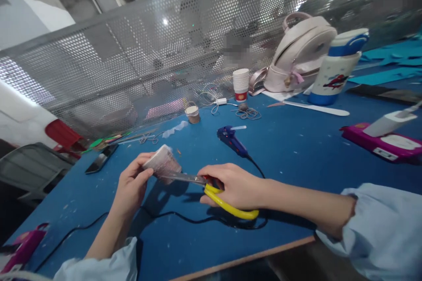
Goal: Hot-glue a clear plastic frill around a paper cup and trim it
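Observation:
My left hand (133,182) grips a small paper cup (164,163) by its side, thumb in front and the cup tilted over the table. The cup looks whitish and pinkish, as if wrapped in something thin. Yellow-handled scissors (227,205) are in my right hand (235,186), fingers closed round the handles. Their metal blades point left and meet the lower side of the cup; whether they cut into it I cannot tell. Beyond my right hand lies a dark blue glue gun (231,140) with a white glue stick in its back.
A stack of paper cups (241,84), a small lidded cup (192,114), a backpack (300,55) and a water bottle (336,70) stand at the back. A magenta power strip (384,145) lies right, a phone (101,159) left. A black cord (171,214) crosses near my wrists.

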`<move>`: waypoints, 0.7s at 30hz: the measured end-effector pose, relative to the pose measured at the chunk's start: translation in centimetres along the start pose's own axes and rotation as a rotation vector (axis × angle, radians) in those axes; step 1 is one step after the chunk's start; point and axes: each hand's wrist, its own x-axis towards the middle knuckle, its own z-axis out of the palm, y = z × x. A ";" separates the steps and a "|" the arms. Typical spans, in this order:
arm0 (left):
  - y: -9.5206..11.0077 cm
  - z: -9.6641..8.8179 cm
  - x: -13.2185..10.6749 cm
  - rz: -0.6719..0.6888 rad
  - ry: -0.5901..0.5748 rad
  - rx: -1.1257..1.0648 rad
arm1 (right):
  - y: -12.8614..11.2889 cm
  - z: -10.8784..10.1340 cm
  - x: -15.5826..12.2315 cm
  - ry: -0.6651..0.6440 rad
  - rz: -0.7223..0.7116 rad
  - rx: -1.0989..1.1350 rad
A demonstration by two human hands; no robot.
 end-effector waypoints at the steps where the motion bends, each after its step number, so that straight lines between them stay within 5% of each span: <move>1: 0.1 0.1 0.0 -0.001 0.009 -0.033 | -0.1 0.1 -0.1 0.003 -0.014 0.001; 21: 0.4 0.4 -0.5 0.073 0.021 -0.205 | -0.1 1.7 -0.8 0.132 -0.090 -0.051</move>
